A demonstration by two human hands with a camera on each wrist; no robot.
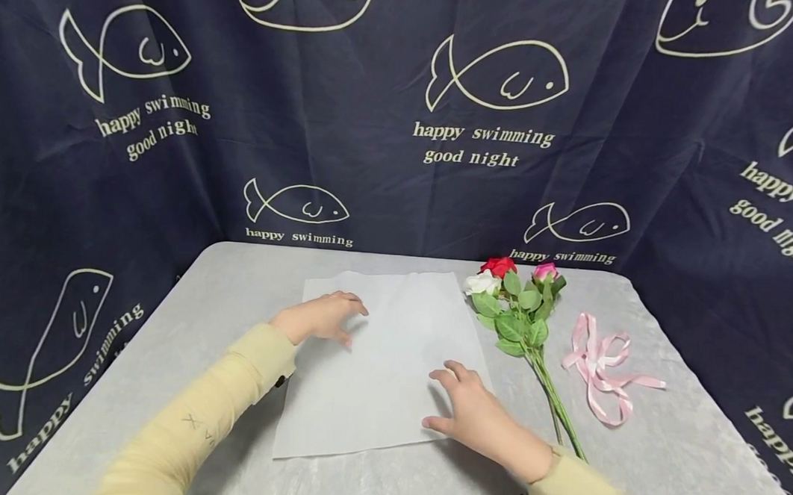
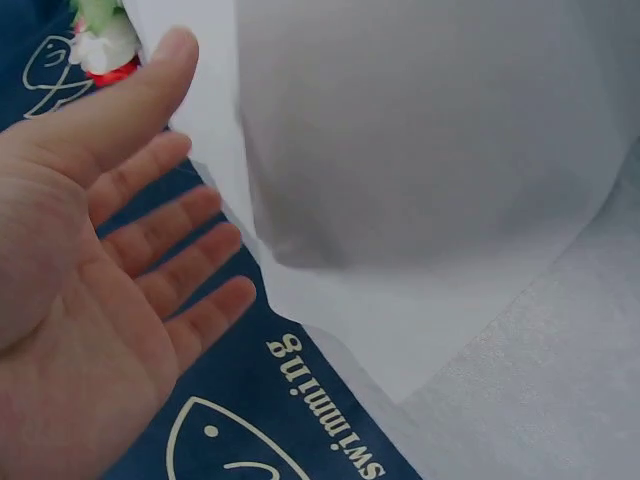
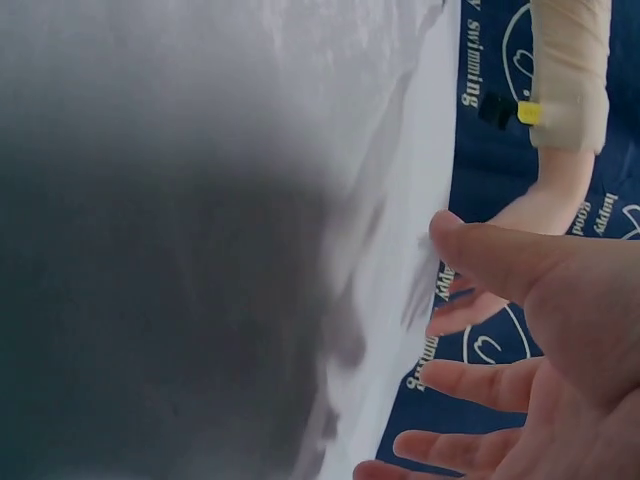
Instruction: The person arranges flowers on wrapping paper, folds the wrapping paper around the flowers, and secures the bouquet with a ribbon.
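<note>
A sheet of thin white paper [image 1: 391, 352] lies flat on the grey table. My left hand [image 1: 322, 317] is over the paper's upper left part, its fingers spread and slightly bent, holding nothing. Over the lower right edge of the sheet is my right hand [image 1: 471, 412], fingers apart, with nothing in it. In the left wrist view the left palm [image 2: 90, 300] shows bare beside the paper [image 2: 420, 150]. The right wrist view has the right hand's thumb and fingers [image 3: 480, 385] spread beside the sheet [image 3: 230, 200]. Whether either hand touches the paper I cannot tell.
Right of the paper lie artificial roses: a red one [image 1: 499, 266], a white one [image 1: 482, 283] and a pink one [image 1: 545, 271], with long green stems [image 1: 553, 394]. A loose pink ribbon [image 1: 602, 370] lies beyond them. A dark blue fish-print curtain [image 1: 388, 150] hangs behind the table [image 1: 681, 457].
</note>
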